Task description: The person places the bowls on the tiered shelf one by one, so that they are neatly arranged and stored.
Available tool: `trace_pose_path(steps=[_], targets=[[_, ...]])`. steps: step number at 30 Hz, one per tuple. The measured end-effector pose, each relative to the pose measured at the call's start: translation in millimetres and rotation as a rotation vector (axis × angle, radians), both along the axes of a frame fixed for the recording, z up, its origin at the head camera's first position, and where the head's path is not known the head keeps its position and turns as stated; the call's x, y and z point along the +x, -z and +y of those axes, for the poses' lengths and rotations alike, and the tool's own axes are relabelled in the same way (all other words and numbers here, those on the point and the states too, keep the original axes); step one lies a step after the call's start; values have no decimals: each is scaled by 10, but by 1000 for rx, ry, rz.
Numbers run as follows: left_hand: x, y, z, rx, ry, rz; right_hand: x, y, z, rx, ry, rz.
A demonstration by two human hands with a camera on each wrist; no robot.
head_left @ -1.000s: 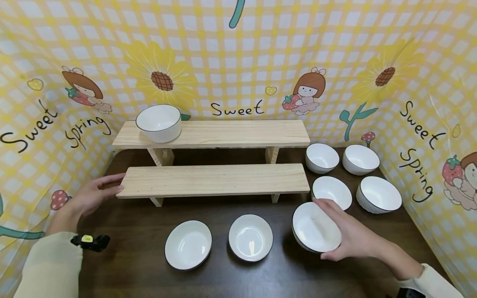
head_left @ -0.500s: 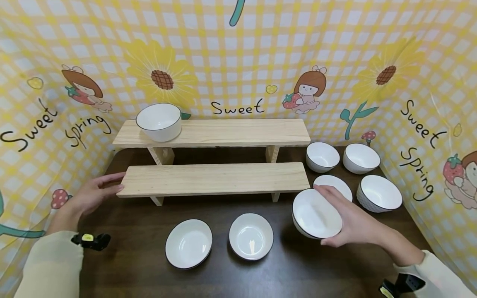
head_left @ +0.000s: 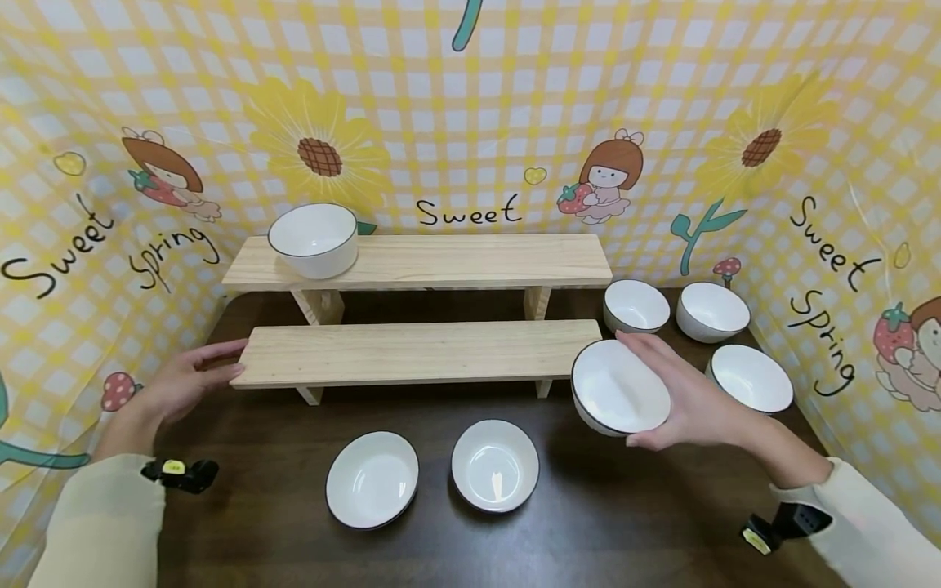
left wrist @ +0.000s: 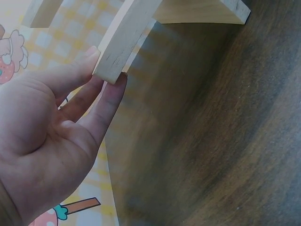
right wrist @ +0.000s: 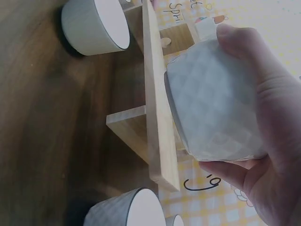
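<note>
My right hand (head_left: 694, 400) grips a white bowl (head_left: 620, 387) with a thin dark rim by its right side. Held up and tilted, this bowl overlaps the right end of the lower shelf board (head_left: 419, 353) in the head view. Its outer wall carries a quilted diamond relief, seen in the right wrist view above the board's edge. At the board's left end, my left hand (head_left: 184, 380) pinches the wood, thumb (left wrist: 77, 70) on one face and fingers on the other. A larger white bowl (head_left: 314, 241) stands on the left of the upper shelf board (head_left: 470, 261).
Two white bowls, a left one (head_left: 372, 480) and a middle one (head_left: 496, 466), sit on the dark table (head_left: 265, 523) in front. Several more, including a textured bowl (head_left: 751, 379), group right of the wooden stand. Yellow checked cloth (head_left: 470, 122) encloses the back and sides.
My right hand has carried its bowl up and away from me, to the lower board's right end. It now hides the bowl behind it. My left hand has stayed put.
</note>
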State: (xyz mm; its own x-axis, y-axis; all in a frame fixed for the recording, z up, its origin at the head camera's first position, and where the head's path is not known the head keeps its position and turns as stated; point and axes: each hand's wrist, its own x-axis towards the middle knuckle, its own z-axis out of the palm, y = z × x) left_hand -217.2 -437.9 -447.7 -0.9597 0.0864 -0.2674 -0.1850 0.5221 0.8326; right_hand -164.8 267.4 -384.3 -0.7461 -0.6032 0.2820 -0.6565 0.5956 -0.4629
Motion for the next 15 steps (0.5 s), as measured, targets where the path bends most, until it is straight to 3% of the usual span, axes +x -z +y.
trace_pose_path(steps=[15], targets=[[-10,12,-12,-23,3,0,-285,-219,-169,-11,-6,-51]])
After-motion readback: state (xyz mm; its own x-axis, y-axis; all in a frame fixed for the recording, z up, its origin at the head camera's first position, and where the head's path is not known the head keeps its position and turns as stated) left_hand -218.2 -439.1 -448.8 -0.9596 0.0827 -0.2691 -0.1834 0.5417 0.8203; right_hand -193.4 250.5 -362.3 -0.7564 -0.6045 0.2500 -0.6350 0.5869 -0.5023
